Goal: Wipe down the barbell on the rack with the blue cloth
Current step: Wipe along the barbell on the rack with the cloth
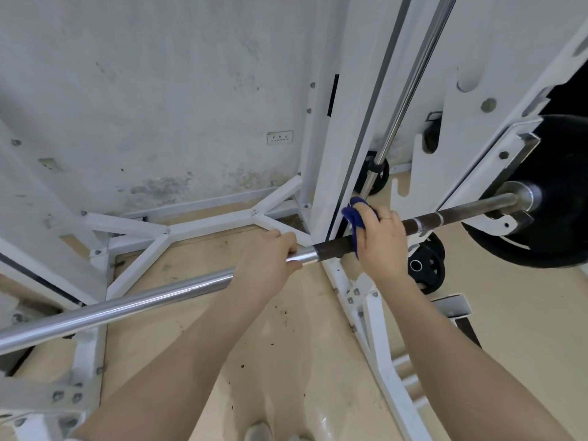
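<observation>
The barbell runs from lower left to upper right, shiny chrome on the left and dark knurled steel on the right, ending in a black weight plate. My left hand is wrapped around the bar where chrome meets knurling. My right hand presses the blue cloth over the knurled section, just right of the left hand. Part of the cloth sticks out above and below my fingers. The bar rests in the white rack at the right.
A white upright post stands directly behind the bar, with a chrome guide rod beside it. Small black plates lean at the rack's foot. White base struts cross the beige floor; a stained wall is behind.
</observation>
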{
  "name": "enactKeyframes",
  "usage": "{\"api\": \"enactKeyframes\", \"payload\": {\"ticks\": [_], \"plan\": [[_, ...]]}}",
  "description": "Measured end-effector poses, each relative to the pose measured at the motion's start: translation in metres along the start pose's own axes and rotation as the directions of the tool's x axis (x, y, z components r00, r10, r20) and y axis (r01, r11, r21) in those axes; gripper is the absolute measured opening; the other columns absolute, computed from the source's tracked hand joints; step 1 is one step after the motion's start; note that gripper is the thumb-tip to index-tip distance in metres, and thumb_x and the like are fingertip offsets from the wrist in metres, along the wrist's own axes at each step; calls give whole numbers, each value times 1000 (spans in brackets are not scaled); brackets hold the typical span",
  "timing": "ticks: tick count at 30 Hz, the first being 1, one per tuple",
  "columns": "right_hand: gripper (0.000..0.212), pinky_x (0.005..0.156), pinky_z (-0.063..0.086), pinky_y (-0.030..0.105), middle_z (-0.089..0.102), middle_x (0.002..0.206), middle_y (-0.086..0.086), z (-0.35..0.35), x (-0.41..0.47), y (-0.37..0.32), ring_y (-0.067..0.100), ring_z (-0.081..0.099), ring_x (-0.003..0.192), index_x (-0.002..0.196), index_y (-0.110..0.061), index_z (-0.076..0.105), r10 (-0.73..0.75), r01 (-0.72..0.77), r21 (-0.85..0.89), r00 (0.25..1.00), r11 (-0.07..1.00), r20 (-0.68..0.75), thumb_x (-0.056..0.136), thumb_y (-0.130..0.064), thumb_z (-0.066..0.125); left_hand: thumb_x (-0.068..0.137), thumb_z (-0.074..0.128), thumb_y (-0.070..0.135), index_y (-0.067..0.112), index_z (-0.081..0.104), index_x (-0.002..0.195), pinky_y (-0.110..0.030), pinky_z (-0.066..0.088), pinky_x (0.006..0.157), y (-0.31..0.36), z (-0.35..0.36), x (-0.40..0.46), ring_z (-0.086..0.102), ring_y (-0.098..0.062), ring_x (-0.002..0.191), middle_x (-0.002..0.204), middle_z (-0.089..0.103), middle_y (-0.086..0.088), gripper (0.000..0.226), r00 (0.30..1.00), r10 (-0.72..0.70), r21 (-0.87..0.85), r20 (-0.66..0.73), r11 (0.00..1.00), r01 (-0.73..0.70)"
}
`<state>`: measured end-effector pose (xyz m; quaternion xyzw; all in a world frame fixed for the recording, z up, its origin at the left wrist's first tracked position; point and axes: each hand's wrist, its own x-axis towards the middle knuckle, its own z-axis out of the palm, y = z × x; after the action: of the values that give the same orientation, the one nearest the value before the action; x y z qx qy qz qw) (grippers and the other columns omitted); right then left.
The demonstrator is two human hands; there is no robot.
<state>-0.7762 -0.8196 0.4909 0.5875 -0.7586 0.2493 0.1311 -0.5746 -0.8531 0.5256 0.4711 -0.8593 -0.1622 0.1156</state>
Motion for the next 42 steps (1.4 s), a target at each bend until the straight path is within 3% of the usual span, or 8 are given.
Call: {"api": "enactKeyframes", "payload": {"ticks": [9,15,21,26,30,34,39,42], "plan": [[36,59,50,34,67,92,4,9,-20,-35,28,61,81,102,-17,68,-318,319,-77,948,945,24,79,-31,45,87,58,34,16,58,102,-32,40,69,-3,3,-1,55,-24,92,100,61,-4,23,1000,29,-9,-2,1000,-29],[28,69,45,39,63,99,12,5,-5,-13,35,55,88,103,-10,63,213,-214,-24,977,977,-15,88,-32,55,86,60,32,15,57,98,-29,39,67,0,-1,-1,55,-22,87,99,59,-4,21,1000,14,-12,26,1000,-14],[32,68,51,40,63,104,12,1,-12,4,36,57,89,108,-13,65,-159,160,-50,987,986,29,76,-18,70,85,57,16,14,60,107,-34,48,79,23,5,10,55,-22,96,106,59,-4,23,999,21,-117,27,993,-18],[31,72,49,41,53,118,14,-17,19,78,35,49,105,123,-14,53,313,-314,-56,949,948,-30,92,-21,50,86,56,18,17,58,115,-34,46,82,42,17,20,53,-20,101,113,57,-2,29,998,58,-158,-12,986,-59],[30,64,50,39,57,113,13,-10,8,58,36,53,98,115,-14,59,188,-188,19,981,982,-37,87,-25,62,88,54,22,18,53,123,-33,45,87,62,32,35,49,-20,111,124,53,0,35,997,79,-90,-24,993,-81],[37,57,51,35,61,104,16,-15,5,88,37,57,84,106,-13,64,-142,143,-46,990,989,20,72,-15,76,88,54,27,21,51,124,-35,43,88,94,47,50,50,-23,109,121,55,-1,37,992,126,36,1,991,-126],[32,73,45,37,54,115,14,-24,37,147,36,51,102,120,-14,56,330,-329,53,944,943,-12,89,-22,56,89,54,23,17,54,113,-37,47,81,108,53,64,50,-25,98,108,57,-5,25,997,69,81,34,994,-71],[32,73,45,35,58,113,12,-27,36,121,32,53,102,120,-15,56,194,-197,91,980,976,49,90,-26,55,87,56,20,13,56,106,-34,42,76,110,53,65,48,-25,98,104,55,-8,20,998,54,43,46,998,-56]]}}
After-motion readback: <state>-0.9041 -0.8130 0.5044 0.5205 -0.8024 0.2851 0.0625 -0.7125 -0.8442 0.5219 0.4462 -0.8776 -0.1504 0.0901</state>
